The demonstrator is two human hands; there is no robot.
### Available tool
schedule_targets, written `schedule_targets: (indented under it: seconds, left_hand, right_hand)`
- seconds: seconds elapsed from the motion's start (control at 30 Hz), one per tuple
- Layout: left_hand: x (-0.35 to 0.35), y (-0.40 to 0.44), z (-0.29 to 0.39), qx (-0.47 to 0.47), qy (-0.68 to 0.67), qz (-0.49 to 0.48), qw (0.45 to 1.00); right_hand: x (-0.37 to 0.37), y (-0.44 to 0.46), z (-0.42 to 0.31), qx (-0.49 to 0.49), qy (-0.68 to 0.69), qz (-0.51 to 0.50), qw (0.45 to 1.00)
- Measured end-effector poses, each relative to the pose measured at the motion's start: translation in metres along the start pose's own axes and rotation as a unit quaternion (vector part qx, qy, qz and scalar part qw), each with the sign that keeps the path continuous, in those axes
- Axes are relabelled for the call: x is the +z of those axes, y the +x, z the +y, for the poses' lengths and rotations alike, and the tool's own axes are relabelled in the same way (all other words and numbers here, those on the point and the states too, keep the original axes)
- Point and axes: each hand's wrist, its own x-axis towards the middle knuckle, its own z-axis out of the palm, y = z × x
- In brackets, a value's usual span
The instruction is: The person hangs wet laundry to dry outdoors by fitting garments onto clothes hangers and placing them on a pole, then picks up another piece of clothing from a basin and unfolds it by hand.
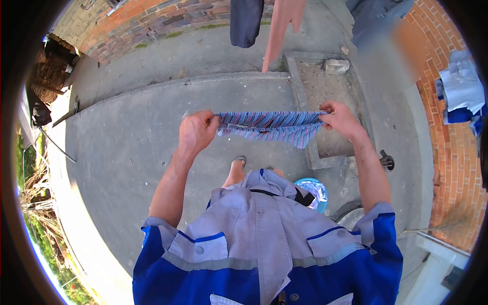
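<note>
A blue striped cloth (pixel 269 121) is stretched sideways in the air in front of me, its lower layer sagging a little. At its left end, my left hand (pixel 198 132) is closed, with the edge pinched between thumb and fingers. My right hand (pixel 338 119) pinches the opposite end, its other fingers curled. Below and to the right of the cloth, a light blue basin (pixel 325 198) with pale, wet-looking fabric in it stands on the ground, partly hidden by my jacket.
Dark trousers (pixel 246 23) and a pink garment (pixel 282 30) hang at the top. A low concrete-edged bed (pixel 298 84) with a stone block (pixel 336 66) lies ahead right. More clothes (pixel 461 84) hang by the brick wall (pixel 452 168) at right.
</note>
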Motion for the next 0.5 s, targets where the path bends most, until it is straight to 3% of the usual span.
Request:
schedule_targets:
  seconds: [0.17, 0.3, 0.4, 0.5]
  left_hand:
    - [-0.003, -0.003, 0.013, 0.006, -0.028, -0.068, 0.997]
    - [0.011, 0.002, 0.003, 0.076, -0.007, -0.044, 0.996]
    - [0.011, 0.005, 0.002, 0.055, -0.046, -0.015, 0.997]
    - [0.008, 0.007, 0.004, 0.016, -0.067, -0.024, 0.997]
  right_hand:
    - [0.007, 0.014, -0.015, -0.022, 0.264, 0.056, 0.963]
    - [0.009, 0.033, -0.006, -0.031, 0.382, 0.048, 0.922]
    - [0.013, 0.046, 0.0, -0.098, 0.16, 0.152, 0.97]
    - [0.007, 0.048, 0.003, -0.212, -0.102, 0.19, 0.953]
